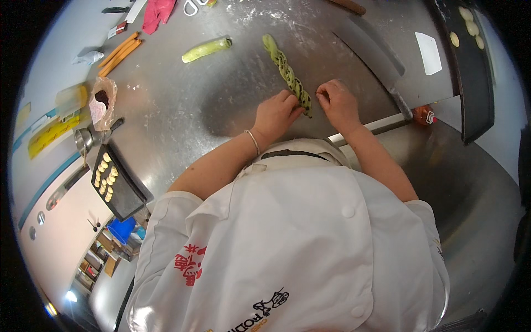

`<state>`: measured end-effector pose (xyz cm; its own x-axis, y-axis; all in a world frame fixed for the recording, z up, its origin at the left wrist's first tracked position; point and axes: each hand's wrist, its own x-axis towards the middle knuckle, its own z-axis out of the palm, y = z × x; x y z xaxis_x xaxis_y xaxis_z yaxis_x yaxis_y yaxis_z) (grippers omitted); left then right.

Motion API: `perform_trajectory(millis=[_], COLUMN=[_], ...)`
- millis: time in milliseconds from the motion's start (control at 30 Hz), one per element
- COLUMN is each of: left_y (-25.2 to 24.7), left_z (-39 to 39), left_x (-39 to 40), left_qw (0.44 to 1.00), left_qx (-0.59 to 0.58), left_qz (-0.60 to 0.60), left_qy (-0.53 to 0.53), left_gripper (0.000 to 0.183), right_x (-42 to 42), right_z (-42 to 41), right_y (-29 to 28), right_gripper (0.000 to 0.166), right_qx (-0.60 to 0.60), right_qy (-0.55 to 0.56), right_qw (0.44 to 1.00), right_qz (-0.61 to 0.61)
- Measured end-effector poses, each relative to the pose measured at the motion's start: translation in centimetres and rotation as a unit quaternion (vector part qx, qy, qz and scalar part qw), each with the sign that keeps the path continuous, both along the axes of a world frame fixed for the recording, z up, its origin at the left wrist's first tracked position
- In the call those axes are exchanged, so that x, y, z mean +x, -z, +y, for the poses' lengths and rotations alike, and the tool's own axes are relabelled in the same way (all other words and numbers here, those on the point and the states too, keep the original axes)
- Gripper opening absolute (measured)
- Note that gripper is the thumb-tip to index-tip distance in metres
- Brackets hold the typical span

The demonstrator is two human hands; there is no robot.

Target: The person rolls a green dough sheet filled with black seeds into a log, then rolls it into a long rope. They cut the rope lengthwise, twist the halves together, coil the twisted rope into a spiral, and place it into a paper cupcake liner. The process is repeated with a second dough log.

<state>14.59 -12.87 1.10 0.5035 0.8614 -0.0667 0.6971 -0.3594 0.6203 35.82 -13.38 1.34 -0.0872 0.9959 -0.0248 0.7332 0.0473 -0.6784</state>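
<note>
A green twisted dough strand with dark filling (285, 68) lies on the floured steel worktop (166, 95), running from the upper middle down toward my body. My left hand (277, 114) is at its near end, the fingertips closed on the dough's side. Just right of that end is my right hand (338, 103), its fingers curled and thumb near the forefinger, apart from the strand; whether a scrap sits between those fingertips cannot be told. A smooth green dough roll (206, 50) rests farther off to the left.
At left are orange sticks (119, 54), an opened bag with dark filling (101, 103), a metal bowl (84, 139) and a black tray of dough pieces (124, 186). Rightward lie a white scraper (428, 54) and another black tray (477, 95). A rolling pin (348, 5) is at the far edge.
</note>
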Motion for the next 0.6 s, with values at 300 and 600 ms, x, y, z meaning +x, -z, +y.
perform_trajectory(millis=[300, 600], left_y=[0.1, -1.0], left_z=[0.0, -0.9], left_x=[0.0, -3.1], left_qw=[1.0, 0.996], left_qx=[-0.004, -0.04], left_qz=[-0.001, -0.026], left_qy=[0.003, 0.077], left_gripper=[0.022, 0.022], right_x=[-0.9, 3.9], right_z=[-0.3, -0.5], right_y=[-1.7, -5.1], right_gripper=[0.007, 0.025], right_qx=[-0.07, -0.11], right_qy=[-0.063, 0.04], right_qw=[0.996, 0.991], right_qz=[0.006, 0.056])
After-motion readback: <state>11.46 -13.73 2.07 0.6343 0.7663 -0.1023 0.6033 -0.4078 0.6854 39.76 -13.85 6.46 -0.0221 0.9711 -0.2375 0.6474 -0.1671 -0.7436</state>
